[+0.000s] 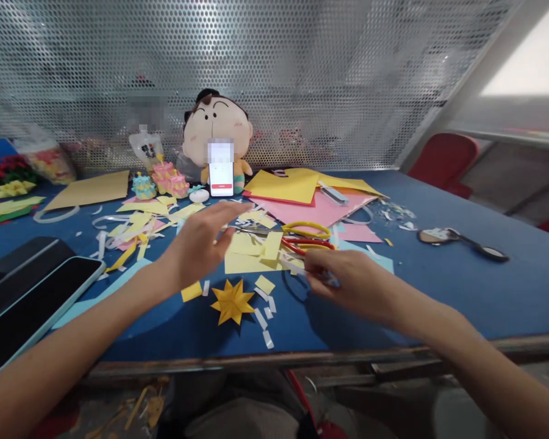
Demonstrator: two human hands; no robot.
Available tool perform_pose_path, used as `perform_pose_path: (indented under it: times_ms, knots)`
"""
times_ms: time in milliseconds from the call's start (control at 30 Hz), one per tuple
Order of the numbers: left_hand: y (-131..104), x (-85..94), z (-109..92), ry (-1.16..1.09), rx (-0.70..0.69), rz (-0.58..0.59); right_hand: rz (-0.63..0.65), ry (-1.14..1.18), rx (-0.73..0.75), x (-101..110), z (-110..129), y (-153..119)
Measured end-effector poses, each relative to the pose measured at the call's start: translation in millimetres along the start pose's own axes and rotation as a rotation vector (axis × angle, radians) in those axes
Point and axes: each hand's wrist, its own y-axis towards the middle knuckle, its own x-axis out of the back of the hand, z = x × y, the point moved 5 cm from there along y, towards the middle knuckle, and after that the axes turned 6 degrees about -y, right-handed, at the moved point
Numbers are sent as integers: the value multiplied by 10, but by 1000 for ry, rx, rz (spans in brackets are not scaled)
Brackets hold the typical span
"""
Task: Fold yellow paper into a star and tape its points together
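Observation:
My left hand (199, 244) hovers over the yellow paper pieces, its fingers stretched out and the thumb apart, with nothing in it. To the right, my right hand (348, 280) is closed on what looks like a thin roll of white tape (293, 264); the fingers hide part of it. Between the hands lie light yellow paper sheets (242, 262) and scissors with yellow and red handles (297, 244), blades pointing left. Nearer the table edge sits a folded golden-yellow paper star (232, 302), with small white strips (261, 319) beside it.
Paper scraps (137, 228) litter the middle. Behind stand a plush doll (217, 125), a lit phone (221, 171) and small pink and blue paper models (169, 180). Coloured sheets (283, 186) lie at the back, a dark-screened phone (36, 305) at left, a black-handled object (466, 241) at right.

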Motion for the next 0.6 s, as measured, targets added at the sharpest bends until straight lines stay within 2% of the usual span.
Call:
perform_pose_path:
  times_ms: [33, 100, 233, 300, 467, 600]
  knots:
    - [24, -44, -136, -44, -108, 36, -41, 62, 9, 84, 29, 33]
    - [76, -111, -321, -129, -226, 92, -100, 136, 43, 235, 85, 89]
    - [169, -185, -414, -224, -251, 181, -182, 153, 9, 439, 116, 135]
    - [205, -162, -383, -251, -208, 146, -233, 140, -22, 510, 118, 135]
    - [293, -18, -244, -304, 3, -70, -364, 116, -62, 616, 137, 200]
    - [356, 31, -138, -363, 201, -97, -429, 43, -68, 603, 120, 371]
